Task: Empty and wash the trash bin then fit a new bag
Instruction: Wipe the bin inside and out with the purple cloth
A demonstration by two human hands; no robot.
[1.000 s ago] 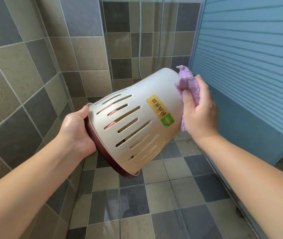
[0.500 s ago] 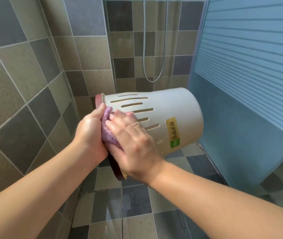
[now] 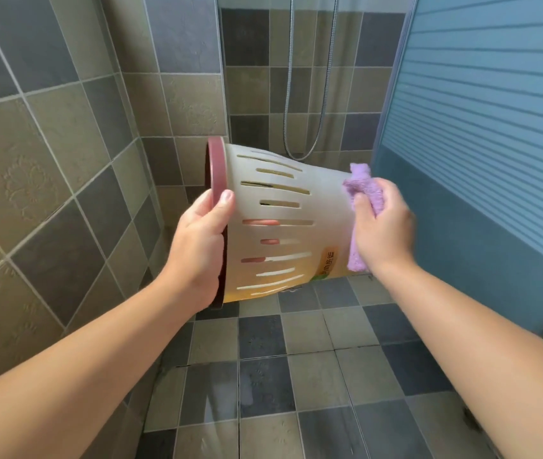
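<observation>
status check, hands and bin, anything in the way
Left hand grips the pink rim of the cream slotted plastic bin, held on its side. Right hand holds purple cloth against its base end. Nothing in the way.

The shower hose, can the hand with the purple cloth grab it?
Probably not yet: the right hand is holding the cloth, and the bin lies between it and the hose.

Bin (image 3: 296,193): matt cream plastic, slotted, with a smooth dark-pink plastic rim (image 3: 216,170) and a glossy paper label (image 3: 329,263). Cloth (image 3: 364,190): fluffy lilac terry. Wall tiles (image 3: 48,160): matt, embossed. Floor (image 3: 263,376): tiled, wet sheen. Hose (image 3: 320,94), far: shiny metal.
</observation>
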